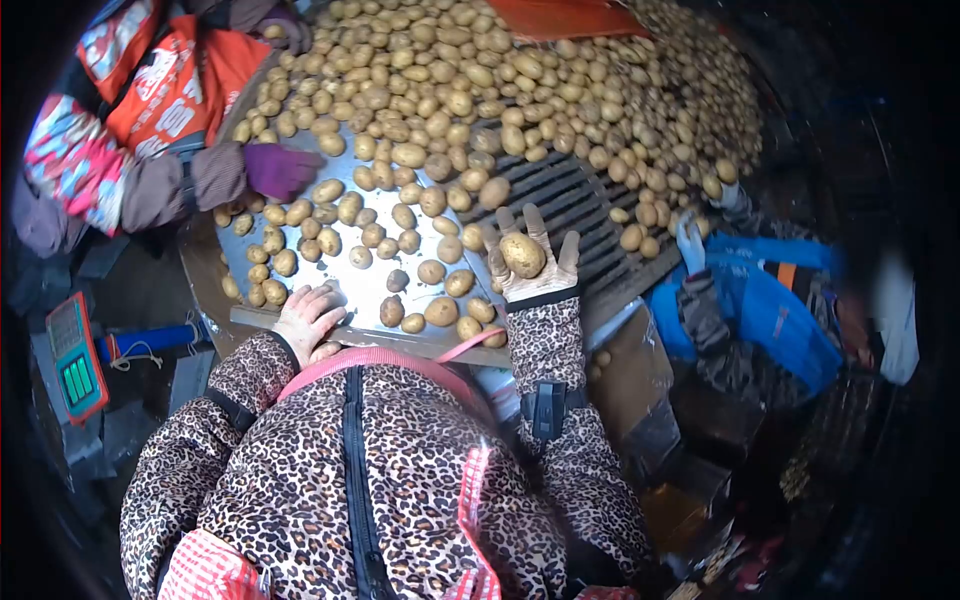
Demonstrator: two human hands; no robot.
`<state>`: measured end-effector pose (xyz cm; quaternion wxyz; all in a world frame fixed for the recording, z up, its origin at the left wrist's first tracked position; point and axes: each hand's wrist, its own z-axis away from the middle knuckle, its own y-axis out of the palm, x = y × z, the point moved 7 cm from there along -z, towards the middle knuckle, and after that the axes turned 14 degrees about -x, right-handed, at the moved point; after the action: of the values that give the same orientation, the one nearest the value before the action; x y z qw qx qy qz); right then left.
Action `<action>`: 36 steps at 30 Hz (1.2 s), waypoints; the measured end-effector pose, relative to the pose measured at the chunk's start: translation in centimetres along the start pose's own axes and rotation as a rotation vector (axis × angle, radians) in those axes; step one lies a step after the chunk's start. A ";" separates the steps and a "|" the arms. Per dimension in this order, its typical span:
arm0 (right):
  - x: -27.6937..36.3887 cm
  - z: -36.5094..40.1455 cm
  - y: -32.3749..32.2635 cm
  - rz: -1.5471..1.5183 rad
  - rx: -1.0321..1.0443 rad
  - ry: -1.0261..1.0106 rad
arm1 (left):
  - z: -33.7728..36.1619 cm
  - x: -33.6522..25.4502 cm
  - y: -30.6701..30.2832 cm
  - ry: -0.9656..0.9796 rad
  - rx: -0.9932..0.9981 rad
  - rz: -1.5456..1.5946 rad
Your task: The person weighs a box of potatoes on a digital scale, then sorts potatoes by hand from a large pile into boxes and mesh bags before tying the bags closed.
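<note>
On the upturned palm of my right hand [535, 285], in a pale glove, lies a potato [522, 256]; the fingers are spread around it. My left hand [308, 322], also gloved, rests flat at the near edge of the metal tabletop [342, 285], its fingers stretched and holding nothing. Loose potatoes [441, 311] are scattered over the tabletop between and beyond my hands. A dark slatted grate [570, 205] adjoins the tabletop behind my right hand. Farther back, a large heap of potatoes [430, 75] covers the surface.
At the left, a person's purple-gloved hand [280, 171] reaches over the potatoes. Another person's gloved hand [690, 243] is by the heap at the right, near blue clothing [750, 305]. A red-framed scale display [77, 357] stands at the left. An orange-red sheet [570, 18] hangs at the back.
</note>
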<state>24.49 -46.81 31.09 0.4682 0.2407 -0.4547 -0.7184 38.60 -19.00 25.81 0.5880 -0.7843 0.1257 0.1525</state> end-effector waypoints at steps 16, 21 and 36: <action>-6.6 8.8 -7.6 0.175 0.042 0.249 | -15.9 -11.9 -0.5 0.103 -0.047 0.861; 9.3 18.9 -9.9 1.562 -0.593 -0.746 | -9.9 -2.9 1.5 -0.091 -0.040 0.444; -2.7 -7.8 -6.5 2.406 -0.140 -0.270 | -0.5 0.6 3.1 0.029 -0.001 0.190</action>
<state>28.78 -46.73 21.52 0.7973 -0.4383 -0.3929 0.1335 38.01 -20.38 23.01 0.5687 -0.7712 0.2082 0.1962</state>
